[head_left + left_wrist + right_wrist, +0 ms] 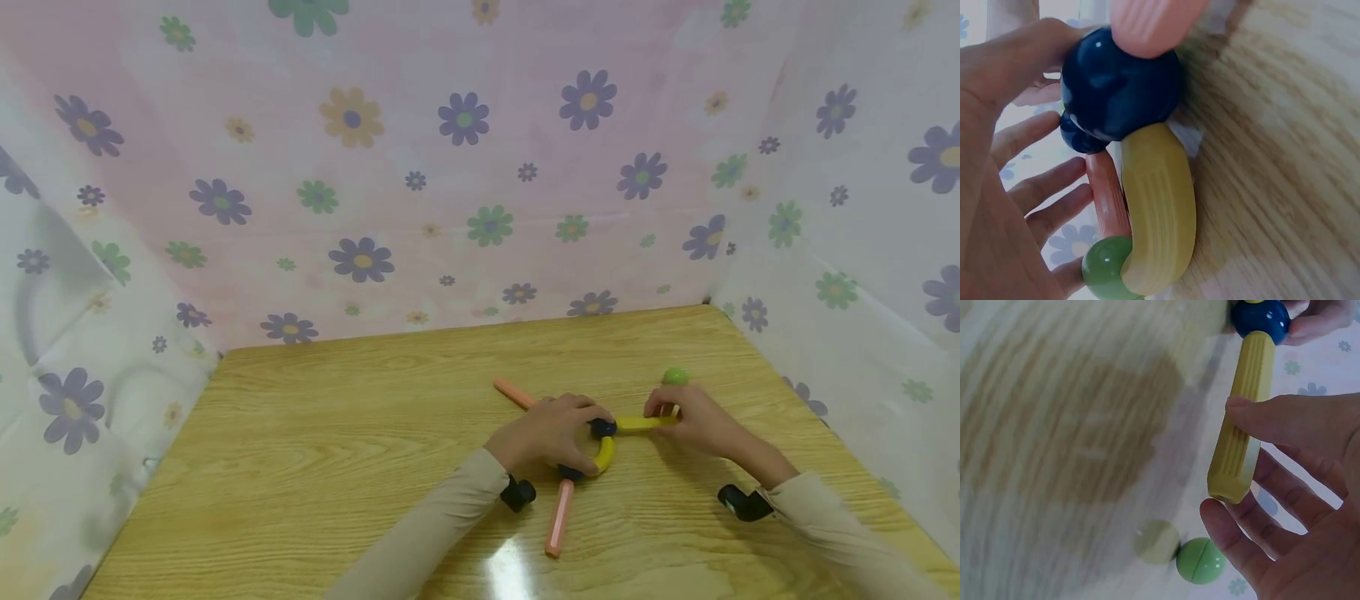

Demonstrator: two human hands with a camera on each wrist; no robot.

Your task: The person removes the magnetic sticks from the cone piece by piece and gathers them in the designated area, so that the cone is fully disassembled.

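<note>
currently, on the counter (315,433): left hand (547,433) curled over dark blue ball (602,428) with yellow curved rod (603,455) and pink rods (558,517); right hand (693,417) pinching straight yellow rod (637,423), best pressed squarely into the steadied ball; green ball (675,376) beside.
</note>
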